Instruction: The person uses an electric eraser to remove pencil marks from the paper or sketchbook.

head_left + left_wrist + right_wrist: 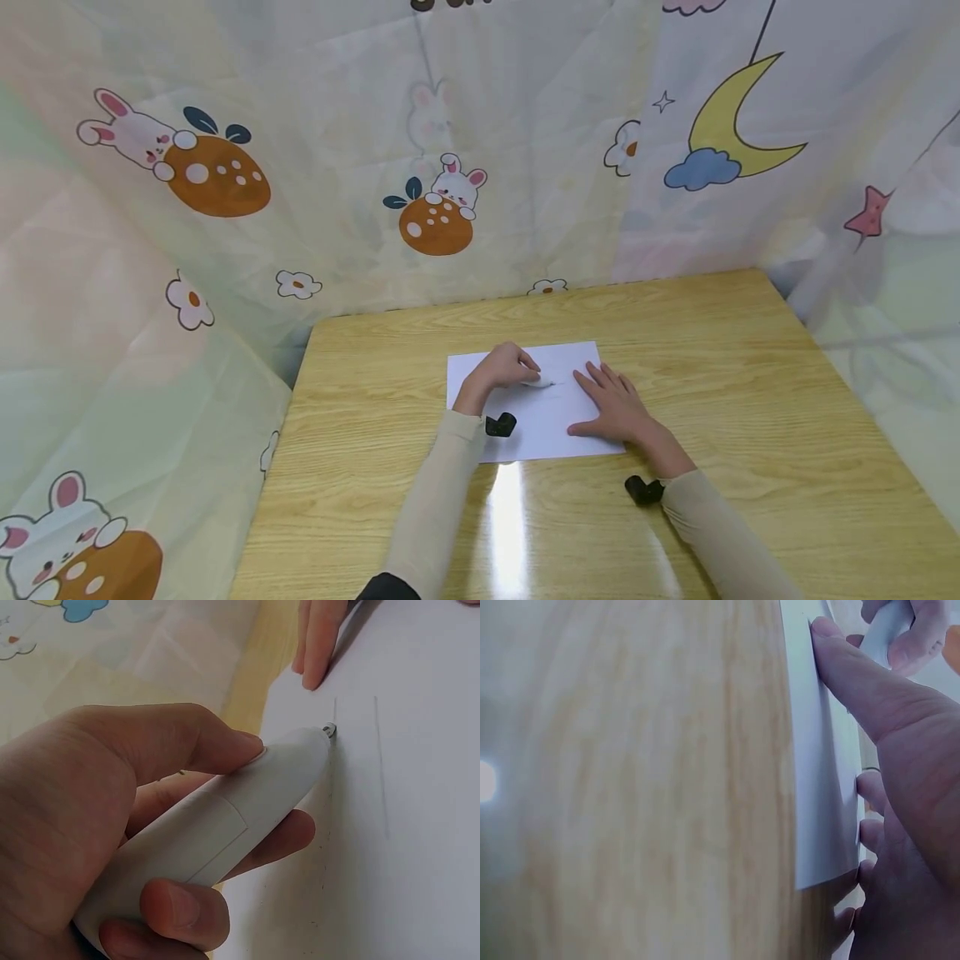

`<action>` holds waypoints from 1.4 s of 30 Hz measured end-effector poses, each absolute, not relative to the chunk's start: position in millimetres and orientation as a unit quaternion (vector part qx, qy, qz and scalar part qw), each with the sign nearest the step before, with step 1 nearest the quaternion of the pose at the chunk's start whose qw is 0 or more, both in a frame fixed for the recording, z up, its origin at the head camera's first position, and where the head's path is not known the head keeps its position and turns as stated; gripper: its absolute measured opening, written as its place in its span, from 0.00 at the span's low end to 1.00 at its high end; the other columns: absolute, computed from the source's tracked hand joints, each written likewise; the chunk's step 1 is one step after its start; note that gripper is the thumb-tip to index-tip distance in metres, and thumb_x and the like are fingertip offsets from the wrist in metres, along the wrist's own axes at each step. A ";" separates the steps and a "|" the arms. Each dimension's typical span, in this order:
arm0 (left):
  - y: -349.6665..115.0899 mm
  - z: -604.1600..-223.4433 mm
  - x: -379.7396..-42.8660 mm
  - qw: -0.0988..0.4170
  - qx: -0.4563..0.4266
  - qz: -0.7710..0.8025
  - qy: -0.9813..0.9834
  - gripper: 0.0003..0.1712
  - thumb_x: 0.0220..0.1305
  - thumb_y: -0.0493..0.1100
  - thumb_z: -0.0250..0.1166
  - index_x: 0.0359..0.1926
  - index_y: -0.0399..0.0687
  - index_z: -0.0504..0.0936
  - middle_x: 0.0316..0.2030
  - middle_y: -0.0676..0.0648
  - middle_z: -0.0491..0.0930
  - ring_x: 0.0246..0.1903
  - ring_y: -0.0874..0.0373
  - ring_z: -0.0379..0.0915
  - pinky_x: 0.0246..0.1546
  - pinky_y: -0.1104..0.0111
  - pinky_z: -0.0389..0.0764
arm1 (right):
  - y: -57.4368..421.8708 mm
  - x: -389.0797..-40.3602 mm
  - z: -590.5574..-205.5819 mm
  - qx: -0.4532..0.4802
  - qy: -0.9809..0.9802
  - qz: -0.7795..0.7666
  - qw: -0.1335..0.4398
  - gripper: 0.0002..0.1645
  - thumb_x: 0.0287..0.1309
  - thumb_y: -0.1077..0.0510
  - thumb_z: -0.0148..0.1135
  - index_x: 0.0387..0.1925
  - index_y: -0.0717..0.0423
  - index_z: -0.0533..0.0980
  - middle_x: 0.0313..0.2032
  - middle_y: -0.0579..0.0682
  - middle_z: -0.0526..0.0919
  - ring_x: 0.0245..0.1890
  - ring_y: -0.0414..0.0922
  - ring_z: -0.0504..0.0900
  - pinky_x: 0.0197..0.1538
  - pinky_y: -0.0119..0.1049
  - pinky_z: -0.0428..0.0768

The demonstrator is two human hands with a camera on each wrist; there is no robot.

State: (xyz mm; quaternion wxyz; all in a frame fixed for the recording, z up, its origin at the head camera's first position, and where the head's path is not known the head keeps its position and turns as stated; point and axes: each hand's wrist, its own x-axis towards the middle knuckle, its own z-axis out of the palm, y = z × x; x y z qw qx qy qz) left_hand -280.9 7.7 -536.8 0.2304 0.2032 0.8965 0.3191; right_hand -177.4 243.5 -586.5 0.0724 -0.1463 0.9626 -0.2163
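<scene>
A white sheet of paper lies on the wooden table. My left hand grips a white electric eraser, its thumb or a finger pressed on top near a button. The eraser's small tip meets or hovers just over one thin pencil line; which of the two I cannot tell. A second pencil line runs beside it. With fingers spread, my right hand rests on the paper's right side. In the right wrist view its thumb lies along the paper's near edge.
The wooden table reaches out on all sides of the sheet. Behind it hangs a patterned cloth with rabbits and a moon. Small black devices sit at both wrists. Light glares off the tabletop in front of the paper.
</scene>
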 end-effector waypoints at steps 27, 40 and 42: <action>13.0 -538.0 -278.4 0.244 0.201 0.320 0.893 0.09 0.58 0.48 0.69 0.39 0.53 0.90 0.37 0.56 0.84 0.28 0.61 0.73 0.27 0.68 0.74 | 244.4 -178.0 -593.0 -0.141 0.965 -0.205 0.085 0.66 0.43 0.23 0.65 0.74 0.55 0.55 0.74 0.62 0.47 0.72 0.63 0.40 0.66 0.64 0.40; 14.3 -541.0 -283.0 0.234 0.204 0.324 0.894 0.09 0.58 0.48 0.69 0.39 0.54 0.90 0.36 0.56 0.83 0.27 0.61 0.73 0.27 0.68 0.74 | 243.4 -179.3 -587.9 -0.141 0.966 -0.206 0.073 0.65 0.43 0.25 0.67 0.74 0.55 0.56 0.74 0.62 0.48 0.72 0.63 0.41 0.66 0.64 0.41; 13.4 -541.6 -282.5 0.232 0.199 0.321 0.896 0.09 0.58 0.48 0.69 0.39 0.54 0.90 0.37 0.56 0.84 0.28 0.61 0.73 0.27 0.68 0.74 | 242.5 -179.2 -587.6 -0.142 0.965 -0.206 0.072 0.65 0.43 0.25 0.67 0.74 0.55 0.56 0.73 0.62 0.48 0.72 0.63 0.41 0.66 0.64 0.41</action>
